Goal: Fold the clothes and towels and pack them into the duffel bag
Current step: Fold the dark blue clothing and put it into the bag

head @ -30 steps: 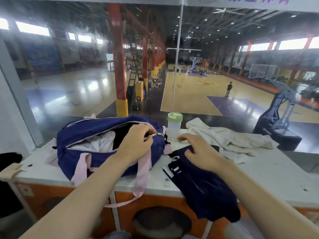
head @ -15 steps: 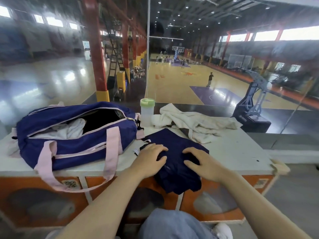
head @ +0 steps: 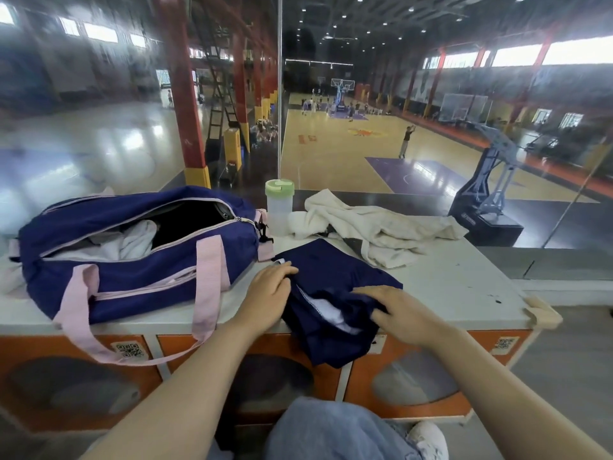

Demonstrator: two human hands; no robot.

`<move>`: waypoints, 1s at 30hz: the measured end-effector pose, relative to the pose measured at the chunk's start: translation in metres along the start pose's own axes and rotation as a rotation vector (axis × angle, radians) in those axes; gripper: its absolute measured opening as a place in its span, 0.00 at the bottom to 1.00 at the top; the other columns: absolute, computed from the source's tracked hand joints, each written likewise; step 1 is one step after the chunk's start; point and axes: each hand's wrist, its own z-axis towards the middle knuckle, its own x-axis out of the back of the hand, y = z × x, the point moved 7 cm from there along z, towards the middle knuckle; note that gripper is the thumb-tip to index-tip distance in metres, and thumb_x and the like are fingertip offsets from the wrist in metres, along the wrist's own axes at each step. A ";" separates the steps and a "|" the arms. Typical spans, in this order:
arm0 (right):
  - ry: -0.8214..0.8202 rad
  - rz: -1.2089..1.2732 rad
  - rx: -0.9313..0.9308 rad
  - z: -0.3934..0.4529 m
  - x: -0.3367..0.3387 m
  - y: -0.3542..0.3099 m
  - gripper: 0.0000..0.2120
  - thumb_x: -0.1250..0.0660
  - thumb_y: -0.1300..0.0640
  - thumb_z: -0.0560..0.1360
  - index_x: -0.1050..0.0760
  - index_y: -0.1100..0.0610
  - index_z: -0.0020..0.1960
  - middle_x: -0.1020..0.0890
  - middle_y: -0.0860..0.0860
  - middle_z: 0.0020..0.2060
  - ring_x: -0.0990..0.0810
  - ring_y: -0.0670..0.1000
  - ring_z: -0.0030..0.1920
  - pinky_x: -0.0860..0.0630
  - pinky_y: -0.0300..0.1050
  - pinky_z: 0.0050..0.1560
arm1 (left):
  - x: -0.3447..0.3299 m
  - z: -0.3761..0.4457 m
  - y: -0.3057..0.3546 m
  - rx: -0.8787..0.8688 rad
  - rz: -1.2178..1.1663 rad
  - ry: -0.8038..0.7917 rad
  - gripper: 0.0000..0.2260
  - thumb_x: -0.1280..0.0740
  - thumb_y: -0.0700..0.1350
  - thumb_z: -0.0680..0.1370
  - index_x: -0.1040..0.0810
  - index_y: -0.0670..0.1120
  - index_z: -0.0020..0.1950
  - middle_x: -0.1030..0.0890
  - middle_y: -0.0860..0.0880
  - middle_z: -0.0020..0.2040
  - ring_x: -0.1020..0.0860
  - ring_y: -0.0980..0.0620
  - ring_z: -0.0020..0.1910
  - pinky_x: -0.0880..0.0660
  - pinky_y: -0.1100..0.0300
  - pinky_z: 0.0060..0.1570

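Both forearms are stretched forward over the near edge of the tabletop [head: 457, 280]. The left hand [head: 268, 298] is laid palm-down with fingers spread and loosely extended on the left border of the navy garment [head: 335, 293]; nothing is gripped by it. The right hand [head: 403, 310] is held lower on the garment's right side, its fingers curled into a bunched fold of the cloth, which is pinched there.

The navy garment is seen rumpled, with a white lining exposed between the two hands, and its lower part is draped over the tabletop's front edge. A small white tag is visible at its upper left corner, just beyond the left fingertips.

The duffel bag [head: 139, 260], navy with pink straps, is placed left of the left hand, close beside the garment; its zipper is open and white fabric is seen inside. A cream towel [head: 374, 227] is left crumpled behind the garment, beyond the hands, next to a clear bottle with a green lid [head: 279, 207].
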 end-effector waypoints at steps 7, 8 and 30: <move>0.194 0.377 -0.299 0.028 0.026 0.005 0.11 0.43 0.58 0.77 0.36 0.57 0.37 0.28 0.51 0.29 0.31 0.50 0.31 0.38 0.45 0.35 | 0.000 0.002 -0.011 -0.007 -0.093 -0.076 0.33 0.40 0.28 0.69 0.31 0.54 0.70 0.30 0.49 0.71 0.35 0.51 0.73 0.36 0.59 0.71; 0.207 0.416 -0.304 0.031 0.029 0.004 0.11 0.43 0.58 0.77 0.37 0.57 0.36 0.30 0.51 0.29 0.32 0.50 0.31 0.39 0.46 0.36 | -0.002 0.002 -0.009 -0.046 -0.028 -0.089 0.34 0.37 0.33 0.68 0.35 0.55 0.73 0.34 0.48 0.74 0.38 0.51 0.75 0.38 0.53 0.73; 0.021 0.569 -0.157 0.031 0.055 -0.005 0.26 0.27 0.38 0.70 0.28 0.42 0.64 0.21 0.43 0.62 0.24 0.44 0.64 0.27 0.50 0.65 | 0.030 0.046 0.064 -0.119 -0.285 0.052 0.07 0.31 0.42 0.77 0.24 0.55 0.49 0.18 0.57 0.44 0.21 0.66 0.43 0.26 0.70 0.46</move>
